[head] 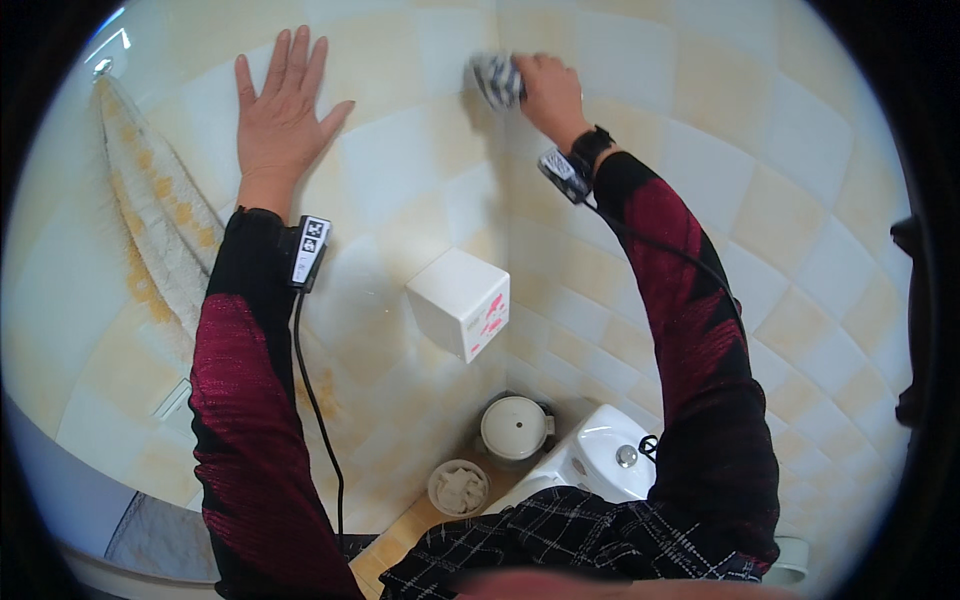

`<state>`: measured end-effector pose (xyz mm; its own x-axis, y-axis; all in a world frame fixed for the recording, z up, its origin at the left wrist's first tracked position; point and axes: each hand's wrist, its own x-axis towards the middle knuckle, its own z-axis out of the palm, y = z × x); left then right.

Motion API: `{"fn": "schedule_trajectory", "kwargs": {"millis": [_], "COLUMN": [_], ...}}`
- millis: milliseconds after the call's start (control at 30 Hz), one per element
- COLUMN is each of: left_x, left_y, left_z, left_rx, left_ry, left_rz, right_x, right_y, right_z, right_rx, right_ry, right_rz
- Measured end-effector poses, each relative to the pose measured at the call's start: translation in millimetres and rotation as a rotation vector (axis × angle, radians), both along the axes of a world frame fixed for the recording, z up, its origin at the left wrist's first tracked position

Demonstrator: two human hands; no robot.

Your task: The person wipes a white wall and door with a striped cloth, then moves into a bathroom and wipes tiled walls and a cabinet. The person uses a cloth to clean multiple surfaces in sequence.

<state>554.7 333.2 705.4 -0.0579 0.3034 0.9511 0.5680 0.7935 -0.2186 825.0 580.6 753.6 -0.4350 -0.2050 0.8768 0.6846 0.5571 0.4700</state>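
Note:
My left hand (281,127) lies flat with spread fingers against the tiled wall (390,172), holding nothing. In my right hand (553,94) is a bunched cloth (496,79), striped dark and white. It is at the corner where two tiled walls meet, and its edge is blurred. Whether the whole cloth touches the tiles I cannot tell. Below and between my arms, a white box with pink print (459,300) is fixed to the left wall. A wrist strap (592,146) and a small device (564,176) sit on my right wrist.
A white and yellow towel (154,195) hangs from a hook (103,67) at the left. Down in the corner are a lidded bin (514,427), an open bin holding crumpled paper (459,487) and a white toilet tank (611,450). Black cables (319,405) run along both my arms.

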Motion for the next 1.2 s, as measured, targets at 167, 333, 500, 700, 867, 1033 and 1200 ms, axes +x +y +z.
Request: {"fn": "schedule_trajectory", "kwargs": {"millis": [167, 333, 500, 700, 867, 1033, 1200], "left_x": [-4.0, -5.4, -13.1, -10.6, -2.3, -9.7, -18.0], "left_y": [8.3, 20.1, 27.9, 32.0, 34.7, 41.1, 49.6], "left_z": [0.0, -0.5, 1.4, 3.7, 5.1, 6.0, 5.6], "left_rx": [-0.015, -0.022, -0.006, -0.014, -0.041, -0.03, -0.036], "left_ry": [0.007, 0.025, 0.066, 0.05, 0.028, 0.049, 0.053], "left_rz": [-0.001, -0.001, -0.047, 0.059, 0.116, 0.091, 0.089], "right_x": [-83.3, -153.8, -142.8, -109.4, -122.1, -147.1, -156.8], "right_y": [-25.1, -21.6, -10.8, -20.9, 6.8, 69.8, 113.8], "right_z": [64.7, 21.3, -65.4, -168.0, -114.3, 20.0, 67.7], "right_rx": [0.065, 0.053, -0.12, -0.209, -0.168, -0.093, -0.271], "right_ry": [0.129, 0.235, 0.164, -0.031, 0.101, 0.365, 0.714], "right_rz": [0.439, 0.676, 0.617, 0.601, 0.607, 0.373, 0.395]}}
